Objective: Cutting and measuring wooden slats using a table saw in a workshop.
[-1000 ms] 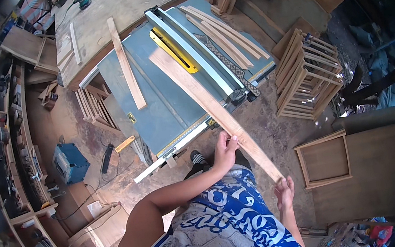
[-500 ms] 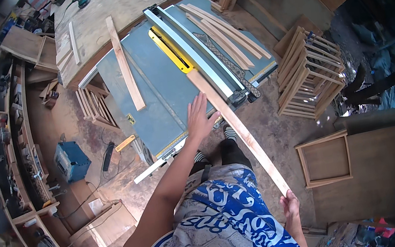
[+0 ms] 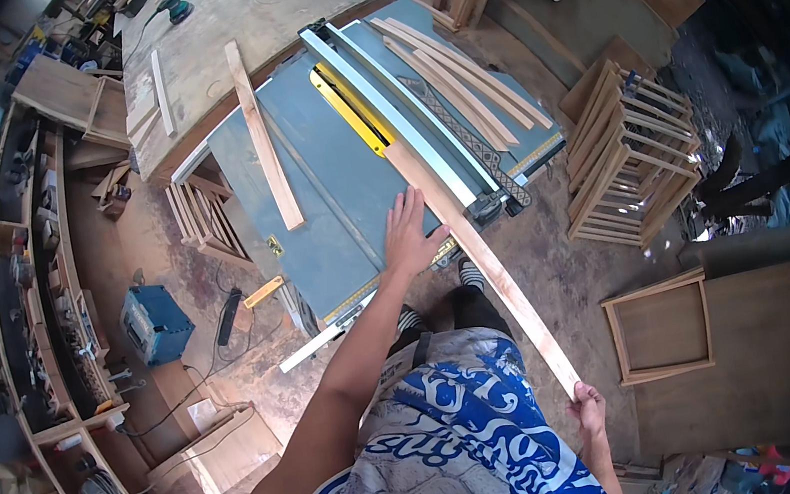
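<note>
A long pale board (image 3: 511, 296) runs from just behind the yellow blade cover (image 3: 345, 107) on the table saw (image 3: 305, 290) toward my body, beside the metal fence (image 3: 433, 156). My left hand (image 3: 411, 235) lies with fingers stretched along the board's left edge near the table's front. My right hand (image 3: 587, 407) grips the board's near end, low at the right. A loose strip (image 3: 263, 134) lies on the saw's left side and several strips (image 3: 457, 76) lie right of the fence.
A wooden bench (image 3: 188, 69) with a sander (image 3: 176, 10) stands behind the saw. Slatted frames (image 3: 626, 164) are stacked at the right, above a rectangular frame (image 3: 659, 326). A toolbox (image 3: 153, 321) and cables are on the floor at left, beside long shelving (image 3: 65, 273).
The board has dropped onto the saw with its far end at the blade cover. My left hand released its grip and moved forward, fingers extended. My right hand moved slightly lower with the board.
</note>
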`<state>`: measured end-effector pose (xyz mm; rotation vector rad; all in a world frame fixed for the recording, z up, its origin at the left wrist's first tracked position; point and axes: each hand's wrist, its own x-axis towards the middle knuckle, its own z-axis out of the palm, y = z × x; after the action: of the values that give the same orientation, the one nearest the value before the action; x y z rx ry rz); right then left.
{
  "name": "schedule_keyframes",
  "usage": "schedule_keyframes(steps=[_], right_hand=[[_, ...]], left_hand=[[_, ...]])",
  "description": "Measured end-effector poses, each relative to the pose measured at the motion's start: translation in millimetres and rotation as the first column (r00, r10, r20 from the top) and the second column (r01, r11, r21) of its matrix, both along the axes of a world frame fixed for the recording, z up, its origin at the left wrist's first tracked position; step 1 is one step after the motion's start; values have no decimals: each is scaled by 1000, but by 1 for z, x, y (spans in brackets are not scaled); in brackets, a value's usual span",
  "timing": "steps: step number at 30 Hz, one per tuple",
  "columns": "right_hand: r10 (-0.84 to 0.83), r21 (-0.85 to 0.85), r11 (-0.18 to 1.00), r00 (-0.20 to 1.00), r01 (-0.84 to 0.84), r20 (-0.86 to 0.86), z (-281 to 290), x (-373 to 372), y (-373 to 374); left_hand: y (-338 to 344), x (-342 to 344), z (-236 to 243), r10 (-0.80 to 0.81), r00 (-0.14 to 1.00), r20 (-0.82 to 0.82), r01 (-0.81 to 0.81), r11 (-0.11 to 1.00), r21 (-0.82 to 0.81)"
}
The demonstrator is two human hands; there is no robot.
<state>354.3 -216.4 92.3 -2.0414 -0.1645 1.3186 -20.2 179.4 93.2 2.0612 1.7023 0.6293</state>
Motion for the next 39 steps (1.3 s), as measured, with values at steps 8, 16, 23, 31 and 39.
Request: schedule_keyframes(steps=[8, 16, 23, 31, 39], right_hand=[[-80, -21, 996, 995, 82, 60, 3, -4, -19], [-74, -109, 992, 984, 57, -161, 7, 15, -41], [-47, -119, 992, 991, 32, -127, 17, 27, -33], [27, -208, 976, 989, -58, -148, 27, 28, -24], [37, -222, 972, 979, -82, -202, 33, 25, -13]], left_hand=[[-123, 9, -112, 882, 310, 355, 239, 289, -927], [-65, 5, -223, 759, -651, 2, 302, 261, -917], [-36, 12, -188, 732, -674, -104, 247, 91, -965], [-22, -2, -159, 655, -750, -92, 271, 179, -946], [-20, -19, -149, 554, -828, -84, 275, 271, -923]])
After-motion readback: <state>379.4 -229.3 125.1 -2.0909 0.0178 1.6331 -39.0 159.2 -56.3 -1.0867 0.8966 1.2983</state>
